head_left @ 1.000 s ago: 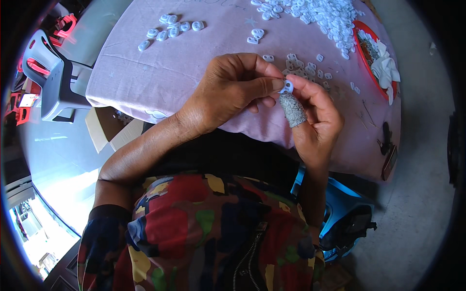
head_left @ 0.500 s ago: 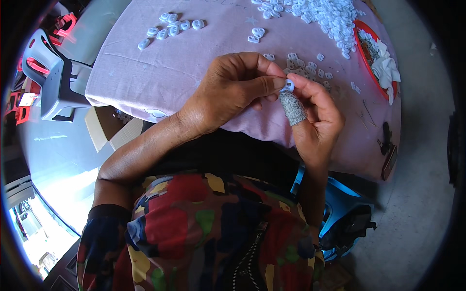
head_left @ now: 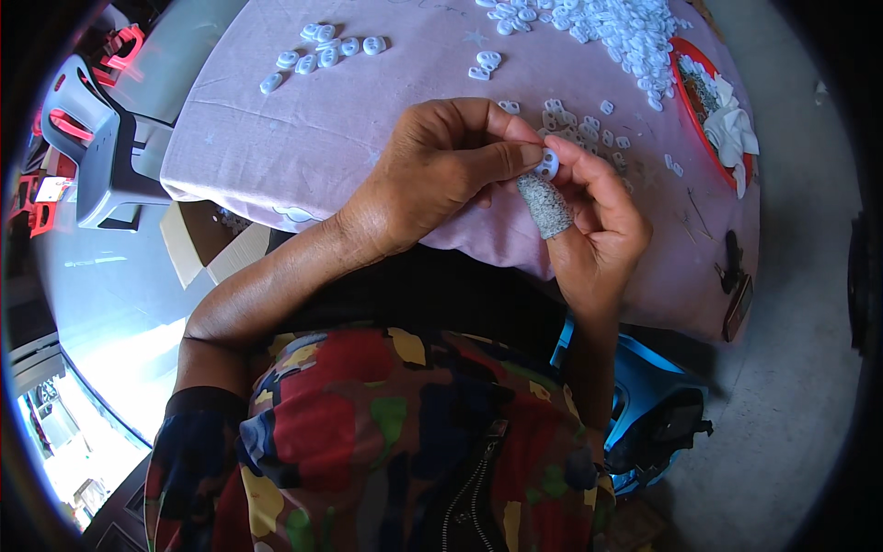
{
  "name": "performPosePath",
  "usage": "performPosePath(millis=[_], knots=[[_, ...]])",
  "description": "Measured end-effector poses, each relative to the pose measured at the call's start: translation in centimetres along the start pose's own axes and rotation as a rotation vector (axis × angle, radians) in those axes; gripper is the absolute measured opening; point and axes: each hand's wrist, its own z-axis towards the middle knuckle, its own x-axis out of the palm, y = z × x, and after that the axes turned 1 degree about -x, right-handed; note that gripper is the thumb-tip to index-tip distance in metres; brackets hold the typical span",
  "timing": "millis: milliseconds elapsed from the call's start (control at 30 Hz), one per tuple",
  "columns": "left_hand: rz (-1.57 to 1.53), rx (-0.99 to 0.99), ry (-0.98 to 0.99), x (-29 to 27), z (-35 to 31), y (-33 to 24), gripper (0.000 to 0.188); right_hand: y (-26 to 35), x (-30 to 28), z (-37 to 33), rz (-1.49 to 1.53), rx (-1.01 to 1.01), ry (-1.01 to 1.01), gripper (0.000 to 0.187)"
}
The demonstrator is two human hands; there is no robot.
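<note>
A small white plastic piece with two holes is held up between my hands above the near edge of the table. My left hand pinches its left side between thumb and forefinger. On the other side, my right hand has its fingertips on the piece. A grey knitted cover sleeves the right thumb, which sits just below the piece. Similar flat white pieces lie scattered beyond the right fingers, partly hidden by them.
Pink cloth covers the table. A large heap of white pieces lies far right, a small cluster far left. At the right are a red tray with a white cloth and a phone. An open cardboard box stands left.
The white piece has turned so more of its face and both holes show. My right thumb has shifted slightly left and down, away from it.
</note>
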Motion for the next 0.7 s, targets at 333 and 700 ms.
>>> performPosePath(millis=[333, 700], knots=[[-0.09, -0.035, -0.005, -0.1, 0.0, -0.1, 0.014, 1.1, -0.6, 0.0, -0.285, -0.088, 0.032, 0.04], [-0.085, -0.089, 0.005, 0.1, -0.4, -0.9, 0.02, 1.2, -0.5, -0.3, -0.194, -0.084, 0.012, 0.039]])
